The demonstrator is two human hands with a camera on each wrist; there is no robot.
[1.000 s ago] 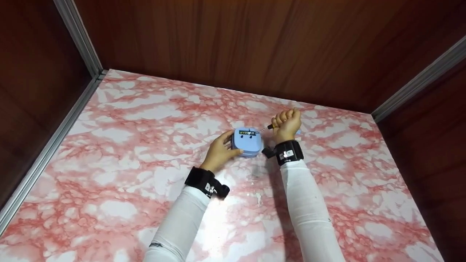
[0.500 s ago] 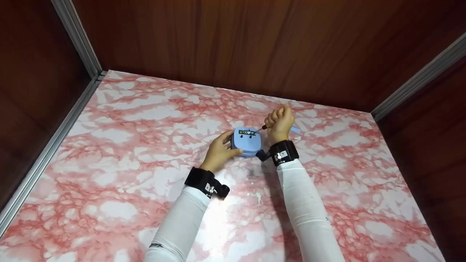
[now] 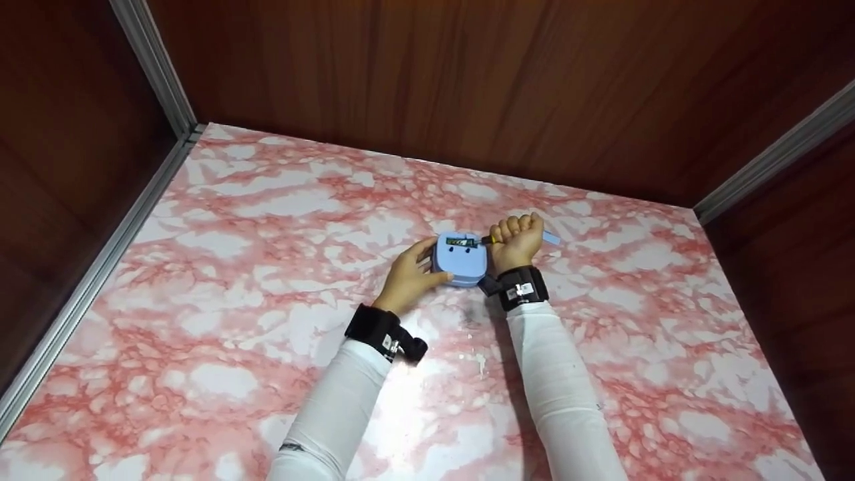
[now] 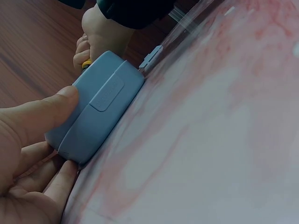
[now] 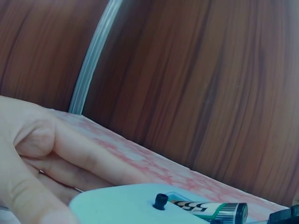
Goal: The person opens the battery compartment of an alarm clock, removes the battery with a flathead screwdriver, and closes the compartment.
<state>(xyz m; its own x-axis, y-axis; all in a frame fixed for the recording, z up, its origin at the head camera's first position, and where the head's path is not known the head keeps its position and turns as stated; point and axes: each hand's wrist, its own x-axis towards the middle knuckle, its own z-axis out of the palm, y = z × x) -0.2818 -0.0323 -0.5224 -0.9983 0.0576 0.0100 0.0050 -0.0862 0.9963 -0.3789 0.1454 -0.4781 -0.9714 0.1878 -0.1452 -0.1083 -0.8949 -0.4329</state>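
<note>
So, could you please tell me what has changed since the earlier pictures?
The right hand and the screwdriver it grips have moved leftward, closer to the blue box; the screwdriver lies flatter. Nothing was grasped or released. The left hand still holds the box; the light-blue strip stayed put.

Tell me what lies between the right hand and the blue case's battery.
The front of a screwdriver, pointing from the right hand toward the battery, as the head view shows.
</note>
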